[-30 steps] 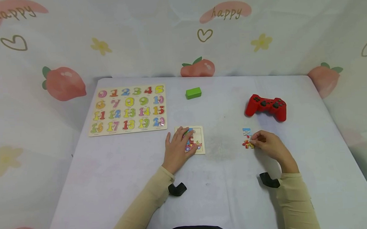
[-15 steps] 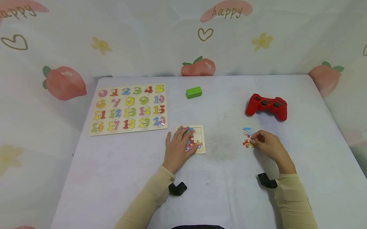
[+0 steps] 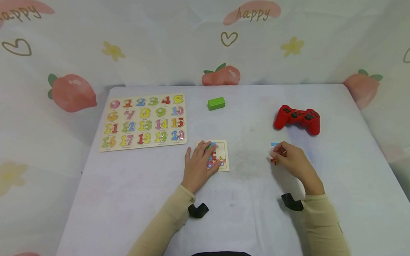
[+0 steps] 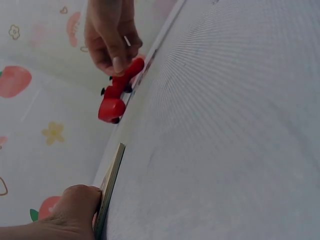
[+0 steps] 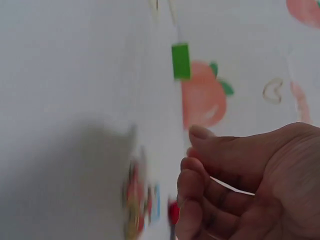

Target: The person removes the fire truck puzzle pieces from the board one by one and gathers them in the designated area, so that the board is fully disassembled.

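- Over the loose puzzle pieces [image 3: 274, 144], the right grip [image 3: 293, 162] has its thumb and fingertips close together. I cannot tell if it pinches a piece.
- Near its fingertips, a blue piece [image 3: 273, 144] peeks out on the far side and a red piece [image 3: 274, 162] on the near side. The grip hides the rest.
- The pieces look light, thin and stiff. Lying flat, they could be tricky to lift, so pinching the side edges with finger and thumb seems best.
- To their left, the left grip [image 3: 198, 169] rests on a small picture board [image 3: 223, 145], fingers spread. The board looks stiff and light and might slide if bumped. Its edges seem good to hold.
- That left grip covers a lot of the picture, so it is in the way there.
- Just past the right grip sits a red game controller [image 3: 296, 120], which a knuckle could bump.
- Farther off on the white table [image 3: 244, 211] are a green block [image 3: 216, 104] and a big number board [image 3: 134, 109], both out of the way.
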The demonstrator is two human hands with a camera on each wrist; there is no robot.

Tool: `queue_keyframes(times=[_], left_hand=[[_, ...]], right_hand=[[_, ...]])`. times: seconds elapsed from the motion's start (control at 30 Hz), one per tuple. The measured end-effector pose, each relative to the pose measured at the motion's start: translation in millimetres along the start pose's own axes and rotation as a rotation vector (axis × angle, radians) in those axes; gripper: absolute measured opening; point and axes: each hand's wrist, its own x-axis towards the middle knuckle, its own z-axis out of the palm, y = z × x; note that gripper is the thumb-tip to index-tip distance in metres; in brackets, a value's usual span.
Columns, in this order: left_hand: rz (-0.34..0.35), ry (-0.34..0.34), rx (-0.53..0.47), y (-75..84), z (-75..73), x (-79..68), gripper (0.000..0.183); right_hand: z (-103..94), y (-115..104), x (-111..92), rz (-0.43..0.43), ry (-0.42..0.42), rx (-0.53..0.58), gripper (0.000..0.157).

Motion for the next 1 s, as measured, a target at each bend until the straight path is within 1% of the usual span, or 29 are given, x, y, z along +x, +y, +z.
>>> queue_keyframes(times=[0.07,0.13,0.17,0.27,0.37,0.43,0.53,0.7,1.0], left_hand=[[0.005,0.001,-0.004,-0.7,0.3,-0.1,0.061],[0.012,0.003,-0.001,-1.8,1.0,-0.2,0.061],[0.017,0.004,0.003,-2.5,1.5,-0.3,0.061],[0.033,0.010,0.016,-4.6,2.6,-0.3,0.061],[0.046,0.009,0.023,-5.8,2.1,0.0,0.060],[0.051,0.004,0.027,-6.3,1.4,0.2,0.060],[0.057,0.002,0.033,-7.0,0.7,0.0,0.060],[0.070,0.013,0.035,-6.9,-1.0,-0.7,0.053],[0.068,0.019,0.049,-6.9,-1.8,0.0,0.045]], right_hand=[[11.0,-17,3,-0.063,0.002,0.022,0.013],[26.8,-33,6,-0.124,-0.013,0.046,0.013],[35.9,-40,8,-0.155,-0.024,0.054,0.015],[62.1,-60,11,-0.203,-0.078,0.077,0.023],[82.0,-73,14,-0.241,-0.100,0.029,0.029],[90.0,-78,16,-0.255,-0.094,-0.015,0.030],[95.6,-83,18,-0.258,-0.082,-0.059,0.028],[96.4,-86,19,-0.267,-0.068,-0.088,0.022],[96.2,-86,19,-0.262,-0.078,-0.097,0.020]])
